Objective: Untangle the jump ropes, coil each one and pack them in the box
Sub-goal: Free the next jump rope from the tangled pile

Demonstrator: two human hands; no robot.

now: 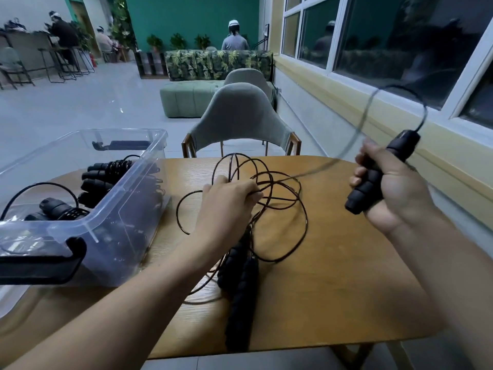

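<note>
Lower centre, two handles (240,284) are laid on the table (346,276). Mid-frame, tangled rope loops (282,201) are gripped by the left hand (226,201); at right, a third handle (373,180) is clasped by the right hand (394,190). Coiled ropes (106,169) are held in the box (125,201), left.

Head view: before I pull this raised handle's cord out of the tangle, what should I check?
1. Right hand grips the raised handle: ok.
2. Left hand holds the tangle by its loops: ok.
3. Raised cord clear of the tangle: not ok, it runs back into the loops.
4. Two loose handles on the table free of knots: cannot tell.
5. Box open, with space beside the coiled ropes: ok.
</note>
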